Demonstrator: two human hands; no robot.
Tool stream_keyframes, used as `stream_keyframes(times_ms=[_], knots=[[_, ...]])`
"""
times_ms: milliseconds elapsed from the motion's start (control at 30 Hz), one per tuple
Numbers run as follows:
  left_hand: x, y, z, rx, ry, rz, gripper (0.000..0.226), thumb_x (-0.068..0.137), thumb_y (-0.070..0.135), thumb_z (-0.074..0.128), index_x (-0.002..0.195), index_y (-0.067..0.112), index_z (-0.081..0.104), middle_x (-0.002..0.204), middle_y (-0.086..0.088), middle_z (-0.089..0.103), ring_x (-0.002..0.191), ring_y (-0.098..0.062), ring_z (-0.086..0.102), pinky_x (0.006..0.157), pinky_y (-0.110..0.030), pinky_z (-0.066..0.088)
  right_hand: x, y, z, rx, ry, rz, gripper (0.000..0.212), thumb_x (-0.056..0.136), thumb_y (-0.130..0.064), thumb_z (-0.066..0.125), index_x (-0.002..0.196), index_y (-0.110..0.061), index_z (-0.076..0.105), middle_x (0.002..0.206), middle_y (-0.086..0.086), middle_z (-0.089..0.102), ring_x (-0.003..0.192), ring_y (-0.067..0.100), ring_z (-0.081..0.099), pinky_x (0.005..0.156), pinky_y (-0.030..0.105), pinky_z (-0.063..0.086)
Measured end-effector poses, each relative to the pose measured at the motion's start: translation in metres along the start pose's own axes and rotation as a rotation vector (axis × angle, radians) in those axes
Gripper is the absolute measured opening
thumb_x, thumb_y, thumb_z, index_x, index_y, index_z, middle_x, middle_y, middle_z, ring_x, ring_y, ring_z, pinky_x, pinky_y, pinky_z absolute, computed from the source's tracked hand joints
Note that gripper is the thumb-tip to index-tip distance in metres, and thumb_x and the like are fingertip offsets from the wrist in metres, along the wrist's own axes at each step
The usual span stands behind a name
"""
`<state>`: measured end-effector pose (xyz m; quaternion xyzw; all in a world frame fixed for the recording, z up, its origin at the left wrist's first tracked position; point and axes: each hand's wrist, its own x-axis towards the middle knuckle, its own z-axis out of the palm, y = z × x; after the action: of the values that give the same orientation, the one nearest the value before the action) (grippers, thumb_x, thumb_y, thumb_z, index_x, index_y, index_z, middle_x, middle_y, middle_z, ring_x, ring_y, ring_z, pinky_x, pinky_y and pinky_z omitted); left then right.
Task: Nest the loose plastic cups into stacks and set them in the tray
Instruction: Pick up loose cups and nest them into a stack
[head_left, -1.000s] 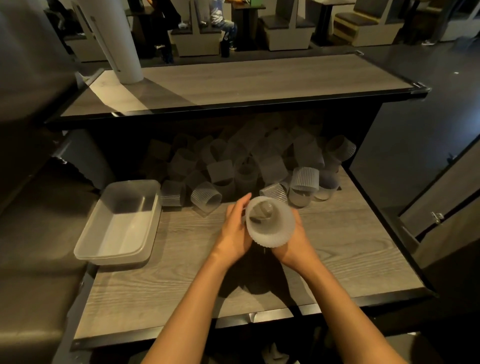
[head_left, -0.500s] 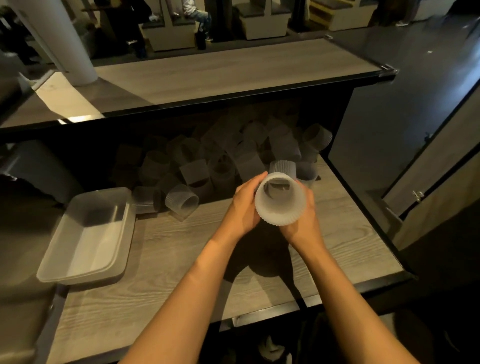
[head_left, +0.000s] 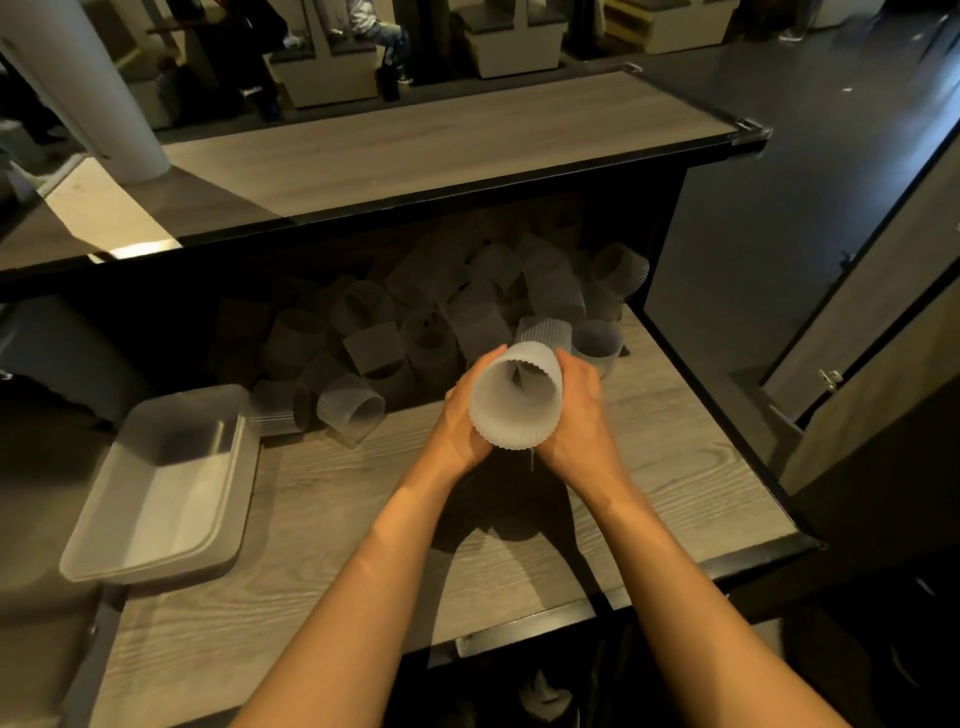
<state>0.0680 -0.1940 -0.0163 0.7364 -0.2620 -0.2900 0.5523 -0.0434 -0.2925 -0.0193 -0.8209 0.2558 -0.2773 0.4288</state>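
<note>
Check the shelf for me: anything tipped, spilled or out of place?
Yes: the loose ribbed translucent plastic cups lie jumbled under the counter, many on their sides. The clear rectangular plastic tray overhangs the shelf's left edge. Nothing looks spilled or broken.

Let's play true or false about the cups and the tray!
1. Both hands hold one ribbed cup. True: left hand, right hand.
2. The tray is full of cups. False: no cups are in it.
3. The tray sits to the left of the hands. True.
4. The loose cups are stacked neatly. False: they lie jumbled in a pile.
5. The held cup's open mouth faces the camera. True.
</note>
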Motion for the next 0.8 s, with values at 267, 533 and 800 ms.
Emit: stream_keyframes(times_ms=[267, 533, 800], knots=[[-0.03, 0.0, -0.009, 0.041, 0.134, 0.096, 0.017, 0.091, 0.0, 0.067, 0.104, 0.009, 0.061, 0.09, 0.006, 0.057, 0.08, -0.001, 0.057, 0.071, -0.009, 0.047, -0.007, -0.004, 0.008, -0.074, -0.156, 0.106, 0.075, 0.09, -0.015, 0.067, 0.154, -0.026, 0.031, 0.152, -0.002, 0.031, 0.142, 0.022, 0.034, 0.118, 0.049, 0.038], [-0.053, -0.011, -0.017, -0.053, 0.167, 0.049, 0.022, 0.095, 0.0, 0.062, 0.102, 0.021, 0.057, 0.097, 0.008, 0.058, 0.098, -0.012, 0.058, 0.087, -0.02, 0.048, -0.019, -0.017, 0.018, -0.1, -0.243, 0.102, 0.074, 0.091, -0.013, 0.065, 0.155, -0.027, 0.03, 0.153, 0.0, 0.031, 0.143, 0.023, 0.034, 0.119, 0.046, 0.037], [-0.054, -0.026, -0.027, 0.005, 0.055, -0.043, 0.052, 0.082, 0.035, 0.072, 0.131, 0.033, 0.053, 0.127, 0.002, 0.062, 0.12, -0.016, 0.06, 0.105, -0.044, 0.05, -0.021, -0.023, 0.019, -0.07, -0.275, 0.177, 0.071, 0.09, -0.024, 0.068, 0.152, -0.035, 0.034, 0.151, -0.004, 0.049, 0.14, 0.019, 0.046, 0.111, 0.045, 0.046]])
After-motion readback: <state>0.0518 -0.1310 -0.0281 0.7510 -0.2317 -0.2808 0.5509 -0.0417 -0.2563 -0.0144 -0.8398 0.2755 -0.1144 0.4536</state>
